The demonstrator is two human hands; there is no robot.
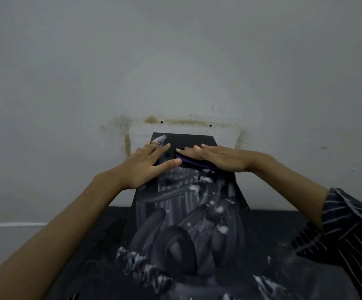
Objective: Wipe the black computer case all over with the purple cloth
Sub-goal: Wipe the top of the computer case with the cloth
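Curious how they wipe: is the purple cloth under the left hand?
No, the purple cloth lies under the right hand; the left hand touches the case directly.

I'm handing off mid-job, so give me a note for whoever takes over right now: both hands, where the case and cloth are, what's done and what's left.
Left hand: flat, fingers spread, resting on the upper part of the black computer case.
Right hand: flat, straight fingers pressing the purple cloth onto the case near its far edge.
Case: on a dark surface by the wall.
Done: wiping is under way at the far end; how much is already wiped cannot be told.
Left: the panel nearer the camera, where pale specks show (dirt or print, unclear), and the other sides.
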